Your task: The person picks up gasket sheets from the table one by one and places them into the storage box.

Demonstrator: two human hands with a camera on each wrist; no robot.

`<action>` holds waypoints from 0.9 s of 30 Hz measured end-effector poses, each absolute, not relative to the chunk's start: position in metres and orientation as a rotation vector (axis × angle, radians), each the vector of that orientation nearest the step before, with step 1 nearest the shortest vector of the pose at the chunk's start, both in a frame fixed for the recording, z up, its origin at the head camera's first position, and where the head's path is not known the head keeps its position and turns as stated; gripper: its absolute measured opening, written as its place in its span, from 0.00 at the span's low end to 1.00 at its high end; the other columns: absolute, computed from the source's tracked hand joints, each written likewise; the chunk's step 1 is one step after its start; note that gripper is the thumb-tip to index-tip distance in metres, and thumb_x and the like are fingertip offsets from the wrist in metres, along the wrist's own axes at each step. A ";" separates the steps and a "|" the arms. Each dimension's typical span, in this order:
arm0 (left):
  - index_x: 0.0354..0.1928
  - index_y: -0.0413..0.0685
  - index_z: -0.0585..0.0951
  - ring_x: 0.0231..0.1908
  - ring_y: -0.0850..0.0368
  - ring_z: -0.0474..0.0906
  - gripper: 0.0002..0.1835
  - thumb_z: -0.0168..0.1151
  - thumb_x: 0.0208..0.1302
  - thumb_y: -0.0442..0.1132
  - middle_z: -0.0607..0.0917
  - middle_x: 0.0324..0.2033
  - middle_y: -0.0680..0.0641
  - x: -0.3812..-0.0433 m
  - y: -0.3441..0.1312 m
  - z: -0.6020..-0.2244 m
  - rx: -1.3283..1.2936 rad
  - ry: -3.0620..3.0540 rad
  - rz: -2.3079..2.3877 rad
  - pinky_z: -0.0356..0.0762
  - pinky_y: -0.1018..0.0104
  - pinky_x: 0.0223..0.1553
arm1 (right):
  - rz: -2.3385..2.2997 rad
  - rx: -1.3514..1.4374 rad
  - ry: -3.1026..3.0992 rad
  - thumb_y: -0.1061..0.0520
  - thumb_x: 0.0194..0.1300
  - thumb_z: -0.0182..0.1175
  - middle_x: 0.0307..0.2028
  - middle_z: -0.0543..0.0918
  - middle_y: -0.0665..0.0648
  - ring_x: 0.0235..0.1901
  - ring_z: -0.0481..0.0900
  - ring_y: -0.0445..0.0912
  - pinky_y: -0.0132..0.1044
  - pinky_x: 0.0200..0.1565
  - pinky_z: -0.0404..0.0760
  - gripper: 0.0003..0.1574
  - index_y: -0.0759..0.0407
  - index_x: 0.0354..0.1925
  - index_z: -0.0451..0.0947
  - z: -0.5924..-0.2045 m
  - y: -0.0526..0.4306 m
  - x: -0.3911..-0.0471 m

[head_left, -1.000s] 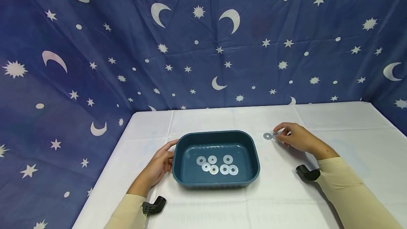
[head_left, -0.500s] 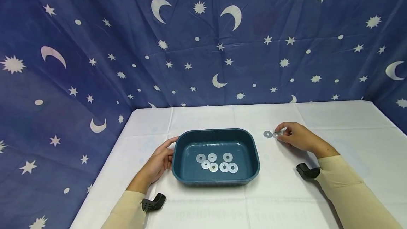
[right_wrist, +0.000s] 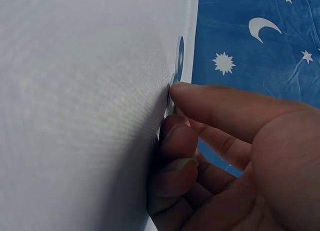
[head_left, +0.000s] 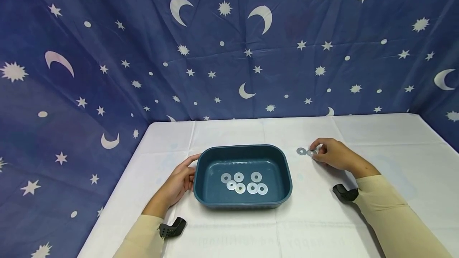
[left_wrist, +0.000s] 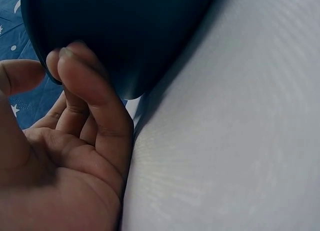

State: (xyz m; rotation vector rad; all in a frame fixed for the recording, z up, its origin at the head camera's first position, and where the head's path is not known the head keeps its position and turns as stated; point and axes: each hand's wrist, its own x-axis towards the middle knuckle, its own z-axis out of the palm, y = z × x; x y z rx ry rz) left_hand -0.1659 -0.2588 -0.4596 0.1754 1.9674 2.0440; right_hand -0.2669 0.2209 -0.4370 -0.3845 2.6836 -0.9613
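A dark teal plastic basin (head_left: 244, 206) stands on the table with several flat metal washers (head_left: 256, 177) lying on its floor. My left hand (head_left: 178, 182) holds the basin's left side from outside. In the left wrist view its bent fingers (left_wrist: 82, 76) rest against the basin's wall, the thumb right at the rim. Right of the basin, two washers lie edge to edge on the cloth. The left washer (head_left: 301, 151) is untouched. My right hand (head_left: 333, 154) pinches the other washer (head_left: 311, 153) by its edge between thumb and forefinger, close over the cloth; those fingers partly hide it.
A white cloth (head_left: 222, 238) covers the table. Behind it and at the left hangs a blue curtain (head_left: 208, 71) with moons and stars. Black wrist mounts sit on the left sleeve (head_left: 173, 228) and the right sleeve (head_left: 346, 193).
My right thumb and forefinger have closed on the washer's edge, and more of that washer shows. The left hand and basin have stayed put; the head view has shifted slightly.
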 end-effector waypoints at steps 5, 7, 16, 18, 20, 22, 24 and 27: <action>0.76 0.45 0.57 0.24 0.63 0.75 0.30 0.40 0.72 0.35 0.82 0.27 0.54 -0.166 -0.259 -0.460 0.171 1.972 2.050 0.73 0.71 0.24 | -0.953 -0.385 2.692 0.63 0.63 0.63 0.26 0.74 0.55 0.24 0.71 0.45 0.34 0.24 0.71 0.16 0.63 0.49 0.76 -0.436 0.219 -0.267; 0.76 0.45 0.57 0.24 0.63 0.75 0.30 0.40 0.72 0.34 0.82 0.27 0.54 -0.166 -0.260 -0.460 0.160 1.968 2.051 0.73 0.71 0.24 | -0.949 -0.383 2.696 0.63 0.62 0.64 0.26 0.74 0.55 0.24 0.71 0.45 0.34 0.24 0.70 0.16 0.63 0.49 0.77 -0.436 0.219 -0.266; 0.76 0.46 0.57 0.24 0.63 0.74 0.30 0.40 0.72 0.34 0.80 0.26 0.55 -0.167 -0.258 -0.459 0.166 1.959 2.048 0.72 0.70 0.25 | -0.925 -0.407 2.696 0.62 0.61 0.66 0.27 0.72 0.54 0.26 0.70 0.45 0.34 0.24 0.68 0.15 0.64 0.46 0.76 -0.437 0.219 -0.263; 0.76 0.46 0.57 0.24 0.63 0.74 0.30 0.40 0.72 0.34 0.80 0.26 0.55 -0.167 -0.258 -0.459 0.162 1.961 2.049 0.72 0.70 0.24 | -0.925 -0.414 2.691 0.62 0.60 0.67 0.27 0.72 0.54 0.26 0.70 0.45 0.34 0.24 0.68 0.16 0.64 0.46 0.76 -0.437 0.219 -0.263; 0.76 0.46 0.57 0.24 0.63 0.74 0.30 0.40 0.71 0.34 0.80 0.26 0.55 -0.167 -0.258 -0.459 0.159 1.962 2.051 0.72 0.70 0.24 | -0.922 -0.423 2.680 0.61 0.60 0.67 0.26 0.71 0.53 0.26 0.69 0.45 0.34 0.25 0.67 0.16 0.64 0.45 0.76 -0.436 0.218 -0.263; 0.76 0.46 0.57 0.24 0.63 0.75 0.31 0.40 0.71 0.34 0.80 0.26 0.55 -0.166 -0.258 -0.459 0.155 1.961 2.052 0.72 0.70 0.24 | -0.916 -0.428 2.676 0.61 0.60 0.68 0.26 0.71 0.53 0.26 0.69 0.45 0.34 0.25 0.67 0.16 0.64 0.44 0.76 -0.435 0.218 -0.262; 0.76 0.46 0.57 0.24 0.63 0.75 0.31 0.40 0.71 0.34 0.80 0.26 0.55 -0.166 -0.258 -0.459 0.158 1.960 2.052 0.72 0.70 0.24 | -0.905 -0.433 2.679 0.61 0.59 0.68 0.25 0.71 0.53 0.25 0.69 0.45 0.34 0.25 0.67 0.16 0.64 0.44 0.75 -0.435 0.217 -0.262; 0.76 0.46 0.57 0.24 0.63 0.74 0.30 0.40 0.71 0.34 0.81 0.27 0.55 -0.166 -0.258 -0.459 0.151 1.968 2.050 0.72 0.70 0.24 | -0.893 -0.444 2.695 0.62 0.59 0.69 0.26 0.70 0.53 0.26 0.69 0.45 0.34 0.26 0.67 0.16 0.64 0.43 0.75 -0.434 0.216 -0.262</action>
